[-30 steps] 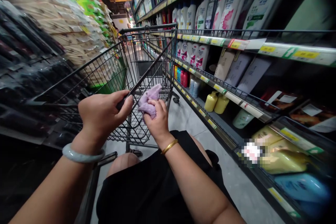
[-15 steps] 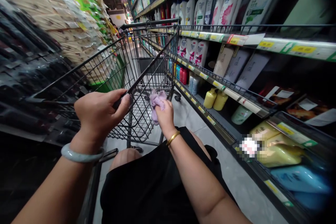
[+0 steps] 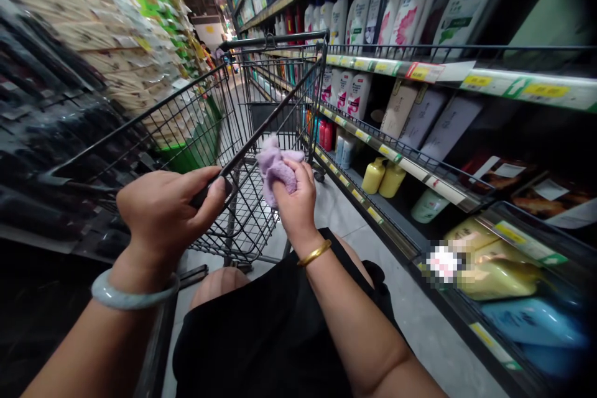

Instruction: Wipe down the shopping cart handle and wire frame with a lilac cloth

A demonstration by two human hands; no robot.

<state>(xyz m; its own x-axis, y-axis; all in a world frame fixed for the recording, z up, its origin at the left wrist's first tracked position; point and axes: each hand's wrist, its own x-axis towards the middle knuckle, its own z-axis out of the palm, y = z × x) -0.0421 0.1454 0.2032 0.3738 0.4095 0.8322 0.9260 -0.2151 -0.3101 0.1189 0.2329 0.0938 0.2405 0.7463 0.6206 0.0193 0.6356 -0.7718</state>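
A black wire shopping cart [image 3: 196, 118] stands in front of me in a shop aisle. My left hand [image 3: 165, 208] is closed round the near end of the cart's top rail. My right hand [image 3: 295, 196] is closed on a crumpled lilac cloth [image 3: 273, 165] and presses it against the cart's wire side, just right of the rail. A pale bangle sits on my left wrist and a gold one on my right. My black skirt and a bare knee show below.
Shelves [image 3: 396, 68] of white shampoo bottles, yellow bottles [image 3: 385, 177] and packets run along the right. Stacked packaged goods [image 3: 107, 43] fill the left side. The grey floor [image 3: 336, 211] of the aisle runs ahead past the cart.
My right hand with the cloth went down the cart's wire side and has come back up toward the rail. My left hand kept its grip and shifted slightly left.
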